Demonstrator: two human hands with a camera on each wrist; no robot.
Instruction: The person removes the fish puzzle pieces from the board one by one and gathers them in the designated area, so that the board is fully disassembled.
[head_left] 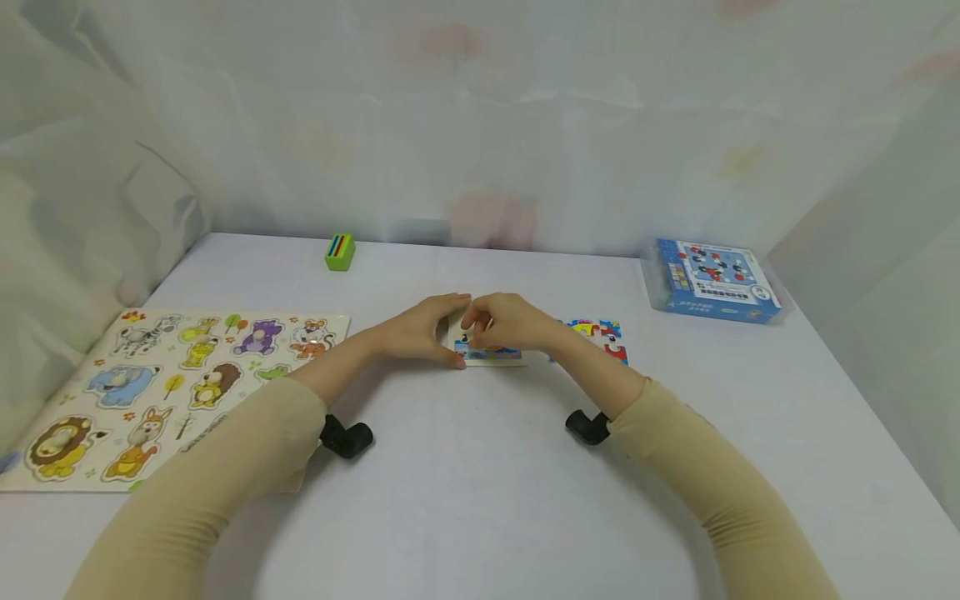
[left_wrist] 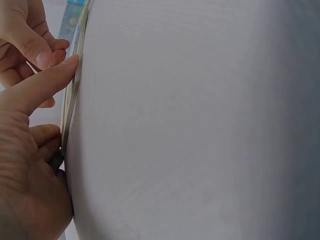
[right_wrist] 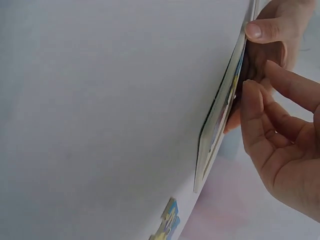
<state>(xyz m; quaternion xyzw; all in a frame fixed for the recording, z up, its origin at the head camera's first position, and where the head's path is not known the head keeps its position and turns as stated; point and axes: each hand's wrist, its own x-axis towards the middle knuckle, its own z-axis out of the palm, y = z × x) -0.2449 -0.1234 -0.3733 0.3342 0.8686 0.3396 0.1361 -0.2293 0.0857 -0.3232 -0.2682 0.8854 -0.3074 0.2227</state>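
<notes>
A small jigsaw board (head_left: 516, 362) with a pale border and a colourful picture lies on the table in front of the person. My left hand (head_left: 416, 331) grips its left side, with the thumb (left_wrist: 65, 72) against the near edge and the fingers toward the far edge. Over the board hovers my right hand (head_left: 510, 323), fingers loosely bent. In the right wrist view, a gap shows between its thumb and forefinger (right_wrist: 252, 100), and no piece is visible there. Colourful jigsaw pieces (head_left: 615, 333) lie right of the board, partly hidden by the right forearm.
On the left lies a large animal puzzle board (head_left: 168, 367), partly under the left sleeve. A green block with coloured stripes (head_left: 340, 252) stands at the back. A blue box (head_left: 716, 279) in clear wrapping sits at the back right. Black wrist mounts (head_left: 348, 437) hang below both forearms.
</notes>
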